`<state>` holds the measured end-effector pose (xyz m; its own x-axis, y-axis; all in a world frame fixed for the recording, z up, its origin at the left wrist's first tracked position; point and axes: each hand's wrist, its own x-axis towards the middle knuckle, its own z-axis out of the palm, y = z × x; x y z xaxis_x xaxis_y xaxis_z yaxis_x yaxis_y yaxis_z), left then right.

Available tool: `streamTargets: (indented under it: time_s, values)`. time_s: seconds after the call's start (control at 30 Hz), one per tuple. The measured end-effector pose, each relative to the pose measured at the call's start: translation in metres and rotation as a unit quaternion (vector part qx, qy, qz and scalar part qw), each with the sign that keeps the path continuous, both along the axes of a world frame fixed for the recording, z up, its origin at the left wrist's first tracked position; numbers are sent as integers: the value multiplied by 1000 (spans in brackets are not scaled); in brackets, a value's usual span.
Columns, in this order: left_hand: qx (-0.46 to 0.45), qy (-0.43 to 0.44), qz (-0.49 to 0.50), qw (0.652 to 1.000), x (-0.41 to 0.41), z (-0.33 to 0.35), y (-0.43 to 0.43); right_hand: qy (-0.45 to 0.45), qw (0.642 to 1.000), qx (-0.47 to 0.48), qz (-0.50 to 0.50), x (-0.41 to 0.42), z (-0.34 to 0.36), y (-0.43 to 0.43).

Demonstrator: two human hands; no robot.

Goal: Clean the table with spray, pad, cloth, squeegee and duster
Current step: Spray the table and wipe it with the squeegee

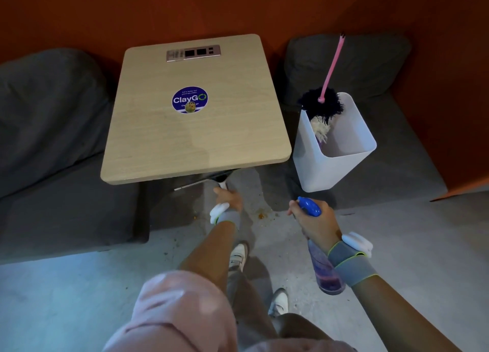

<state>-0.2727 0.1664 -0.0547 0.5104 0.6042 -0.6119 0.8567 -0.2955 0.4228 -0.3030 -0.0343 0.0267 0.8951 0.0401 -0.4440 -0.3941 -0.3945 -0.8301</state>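
1. The left hand (228,198) is curled tight round the white handle of the squeegee (221,179). Its black blade sits just off the near edge of the worktop (211,145), lower than the surface.
2. The right hand (312,220) grips the spray bottle (326,269) up by its blue trigger head, with the purplish body running back under the wrist. It's held in the air, off the near right corner of the worktop and not touching it.
3. The worktop is light wood, with a round blue "ClayGo" sticker (189,99) in the middle and a metal socket panel (193,52) near the far edge.
4. The duster (321,105) — dark fluffy head, pink handle — stands head-down in a white bin (325,169), handle leaning toward the orange wall.
5. That bin sits on a grey seat (397,166) just right of the worktop, and there's a grey sofa (53,140) on the left side.
6. Both wrists wear grey straps with a white gadget on each.
7. A few orange crumbs (262,215) lie on the floor between the two hands.
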Motion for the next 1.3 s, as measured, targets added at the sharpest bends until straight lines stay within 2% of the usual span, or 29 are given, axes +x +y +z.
streamTargets:
  time_s: [0.07, 0.27, 0.53, 0.67, 0.77, 0.97, 1.07, 1.13, 1.3]
  values:
    - [19, 7, 1, 1000, 12, 7, 12, -9, 1000, -1, 1, 1, 2, 0]
    - [33, 76, -96, 992, -12, -4, 5, -27, 999, -4, -18, 3, 11, -3]
    - [12, -22, -70, 997, -56, 21, -38, -50, 997, 34, -38, 26, 46, -26]
    - [-53, -104, -49, 992, -61, 48, -51, -71, 994, 69, -53, 30, 60, -48]
    - [-153, -166, -6, 974, -54, 64, -60, -107, 991, 52, -59, 33, 66, -59]
    - [-263, -211, 30, 941, -9, 114, -96, -141, 985, 54, -81, 43, 74, -85]
    - [-322, -202, 25, 925, 24, 137, -118, -155, 981, 47, -107, 63, 79, -92]
    - [-383, -191, 43, 903, 47, 145, -129, -159, 977, 56, -128, 80, 83, -94]
    - [-539, -174, 60, 822, 90, 158, -150, -192, 965, 74, -160, 121, 100, -97]
